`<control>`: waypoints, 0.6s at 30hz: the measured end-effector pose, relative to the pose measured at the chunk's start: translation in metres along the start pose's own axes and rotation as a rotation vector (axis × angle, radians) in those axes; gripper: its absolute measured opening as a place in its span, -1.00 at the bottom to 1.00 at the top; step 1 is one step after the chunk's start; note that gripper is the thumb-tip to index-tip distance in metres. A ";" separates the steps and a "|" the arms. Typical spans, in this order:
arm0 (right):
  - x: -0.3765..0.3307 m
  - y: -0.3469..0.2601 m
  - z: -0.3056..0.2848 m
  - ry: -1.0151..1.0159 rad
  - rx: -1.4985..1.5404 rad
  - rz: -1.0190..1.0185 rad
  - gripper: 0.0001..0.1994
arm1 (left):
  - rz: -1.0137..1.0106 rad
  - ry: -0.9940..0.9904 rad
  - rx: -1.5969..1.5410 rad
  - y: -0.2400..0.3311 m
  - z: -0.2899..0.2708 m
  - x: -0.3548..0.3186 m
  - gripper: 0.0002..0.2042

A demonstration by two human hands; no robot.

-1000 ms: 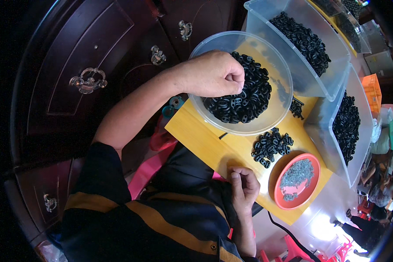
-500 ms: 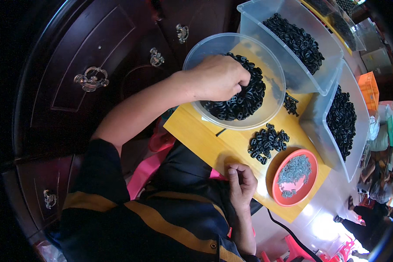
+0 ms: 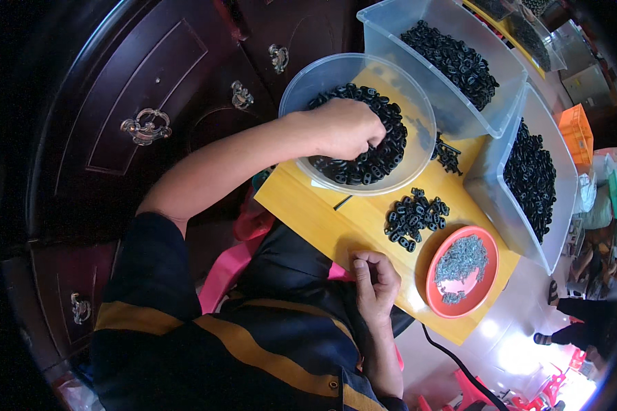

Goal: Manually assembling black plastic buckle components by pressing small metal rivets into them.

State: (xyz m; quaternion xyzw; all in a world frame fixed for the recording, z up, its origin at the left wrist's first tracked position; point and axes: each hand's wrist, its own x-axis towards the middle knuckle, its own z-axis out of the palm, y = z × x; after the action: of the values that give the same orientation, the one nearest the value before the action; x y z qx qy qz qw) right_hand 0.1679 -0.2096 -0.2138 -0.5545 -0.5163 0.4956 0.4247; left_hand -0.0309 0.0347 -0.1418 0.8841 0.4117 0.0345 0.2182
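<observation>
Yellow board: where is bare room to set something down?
Bare: the lap-side stretch of board, between the round tub, thin black stick and right hand. Crowded: beyond, where black pieces, the coral dish and clear bins leave narrow gaps.

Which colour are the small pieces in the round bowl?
The pieces are black; the head view shows them best.

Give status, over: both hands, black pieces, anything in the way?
Left hand in clear bowl, at black pieces, grasp hidden. Right hand at table edge, grasp unclear. Left forearm crosses bowl rim.
</observation>
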 end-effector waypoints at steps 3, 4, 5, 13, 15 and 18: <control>0.000 0.001 0.000 -0.010 -0.012 -0.019 -0.92 | -0.053 0.019 -0.167 -0.002 -0.011 -0.010 -0.79; -0.001 0.002 -0.001 -0.016 -0.021 -0.029 -0.92 | -0.037 0.035 -0.215 -0.004 -0.012 -0.013 -0.79; -0.001 0.003 -0.001 -0.012 -0.018 -0.033 -0.92 | -0.033 0.035 -0.209 -0.004 -0.013 -0.015 -0.79; -0.002 0.005 -0.002 -0.013 -0.045 -0.069 -0.91 | -0.022 0.091 -0.448 -0.009 -0.008 -0.028 -0.84; -0.003 0.006 -0.001 -0.006 -0.025 -0.071 -0.92 | -0.042 0.092 -0.494 -0.008 -0.009 -0.028 -0.82; -0.003 0.009 -0.001 0.000 -0.013 -0.085 -0.92 | -0.046 0.119 -0.516 -0.012 -0.006 -0.028 -0.80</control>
State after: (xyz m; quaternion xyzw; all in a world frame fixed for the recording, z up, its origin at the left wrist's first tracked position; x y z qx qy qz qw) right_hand 0.1699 -0.2136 -0.2222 -0.5349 -0.5425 0.4737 0.4417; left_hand -0.0592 0.0230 -0.1376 0.7861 0.4215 0.1853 0.4124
